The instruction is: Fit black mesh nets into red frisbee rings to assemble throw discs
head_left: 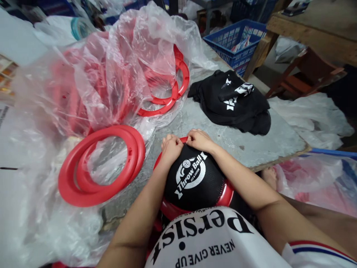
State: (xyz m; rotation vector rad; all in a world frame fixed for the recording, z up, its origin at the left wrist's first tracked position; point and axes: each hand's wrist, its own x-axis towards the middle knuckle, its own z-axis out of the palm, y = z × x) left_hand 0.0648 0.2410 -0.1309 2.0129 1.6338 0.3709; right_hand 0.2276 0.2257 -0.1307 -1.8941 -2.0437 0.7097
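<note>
"Where are the hands?"

"Side by side at the far edge of a black mesh cover [213, 175]. The left hand [170, 149] and the right hand [200, 140] both have fingers curled and thumbs drawn in, pinching the cover's edge against a red ring [227, 194]."

"How does the cover lie from them?"

"It spreads from the fingertips back toward the body, between the forearms. Its printed lettering slants, rising toward the right hand. Neither hand is clearly nearer; both touch that far rim, with red showing between them."

"And beyond?"

"Two loose red rings [68, 186] overlap on the left of the desk [181, 124], beside a clear plastic bag [122, 63] of more rings. Black fabric [237, 113] lies heaped ahead to the right; a blue basket [237, 59] stands past it."

"What can't you make out?"

"The white shirt [195, 242] hides part of the near rim. The fingertips' exact hold and the ring's underside are hidden, and the bagged rings blur through the plastic."
</note>
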